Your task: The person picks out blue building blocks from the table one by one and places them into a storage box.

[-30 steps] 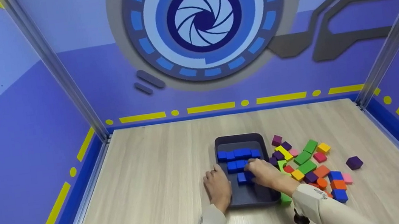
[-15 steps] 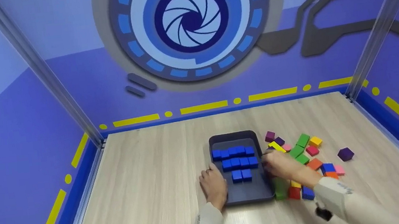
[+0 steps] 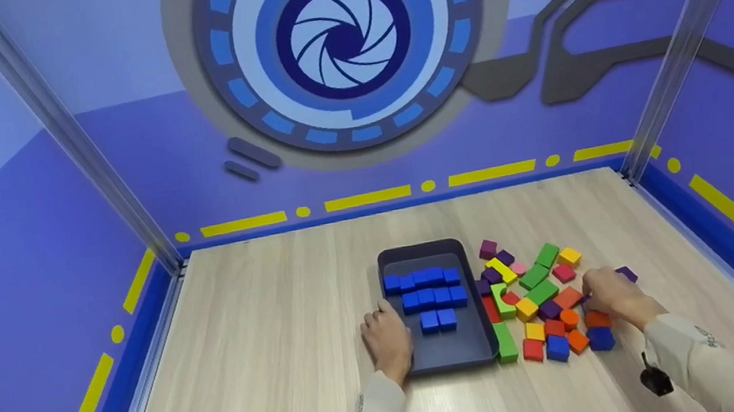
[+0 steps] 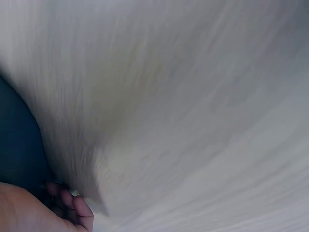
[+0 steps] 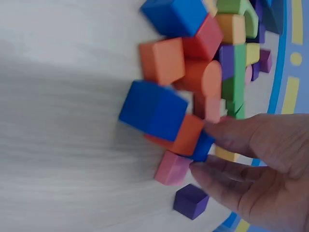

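Note:
My left hand (image 3: 387, 343) grips the left edge of a dark grey tray (image 3: 451, 353); its curled fingers (image 4: 83, 208) show beside the tray wall in the left wrist view. Inside the tray, blue cubes (image 3: 426, 298) stand in three rows, with two in the nearest row. At the right side of the block pile, my right hand (image 3: 616, 298) pinches a blue cube (image 5: 202, 147) between thumb and fingers. Close by lie an orange block (image 5: 186, 135), another blue cube (image 5: 152, 111) and a pink block (image 5: 173, 168).
Loose blocks of many colours are spread right of the tray, among them green blocks (image 3: 542, 293), a yellow block (image 3: 502, 270) and another blue cube (image 3: 557, 348). A purple block (image 5: 191, 201) lies apart, beyond the right hand. Walls (image 3: 127, 193) enclose the table's back and sides.
My right hand has left the tray, where a blue cube now completes the pair in the nearest row, and moved right across the pile to another blue cube. My left hand stays at the tray.

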### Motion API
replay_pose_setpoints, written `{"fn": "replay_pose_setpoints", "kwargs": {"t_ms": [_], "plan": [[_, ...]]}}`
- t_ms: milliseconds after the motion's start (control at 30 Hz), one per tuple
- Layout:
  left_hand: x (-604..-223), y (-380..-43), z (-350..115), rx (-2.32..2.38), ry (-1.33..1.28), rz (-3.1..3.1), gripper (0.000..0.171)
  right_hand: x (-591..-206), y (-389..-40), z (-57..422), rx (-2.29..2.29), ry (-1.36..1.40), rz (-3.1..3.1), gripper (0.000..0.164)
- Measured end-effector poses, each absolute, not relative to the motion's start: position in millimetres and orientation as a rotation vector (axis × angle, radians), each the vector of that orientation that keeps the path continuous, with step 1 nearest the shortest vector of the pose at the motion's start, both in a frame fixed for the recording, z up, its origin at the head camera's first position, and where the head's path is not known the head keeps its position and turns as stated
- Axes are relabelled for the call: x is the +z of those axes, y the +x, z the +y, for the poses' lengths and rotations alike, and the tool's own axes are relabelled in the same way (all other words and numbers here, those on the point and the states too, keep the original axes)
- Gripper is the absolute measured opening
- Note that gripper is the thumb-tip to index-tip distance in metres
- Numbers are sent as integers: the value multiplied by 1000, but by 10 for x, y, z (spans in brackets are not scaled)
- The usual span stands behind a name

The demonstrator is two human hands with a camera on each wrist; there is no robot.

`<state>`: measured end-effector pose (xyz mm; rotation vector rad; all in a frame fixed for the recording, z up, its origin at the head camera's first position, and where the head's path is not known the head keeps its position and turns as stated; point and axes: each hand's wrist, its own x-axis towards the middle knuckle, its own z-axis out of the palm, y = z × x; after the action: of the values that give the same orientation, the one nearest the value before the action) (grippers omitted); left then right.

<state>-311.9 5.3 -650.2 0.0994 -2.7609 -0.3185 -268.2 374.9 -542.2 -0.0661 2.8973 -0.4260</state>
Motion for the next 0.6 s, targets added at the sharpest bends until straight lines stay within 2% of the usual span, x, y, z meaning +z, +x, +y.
{"fn": "replay_pose_setpoints", "kwargs": {"t_ms": [167,467,600], "plan": [[-6493,-3148,8,-336,124,-2750,53,-5427,-2749,3690,-485,-26,2890,24],[-6491,-3155,74,-328,109,-2741,55,-5443,-2708,3768,-566,-8,2884,20],[-6533,-3161,32,-310,111,-2725,54,-5400,-2662,3727,-567,-80,2979,22]]}}
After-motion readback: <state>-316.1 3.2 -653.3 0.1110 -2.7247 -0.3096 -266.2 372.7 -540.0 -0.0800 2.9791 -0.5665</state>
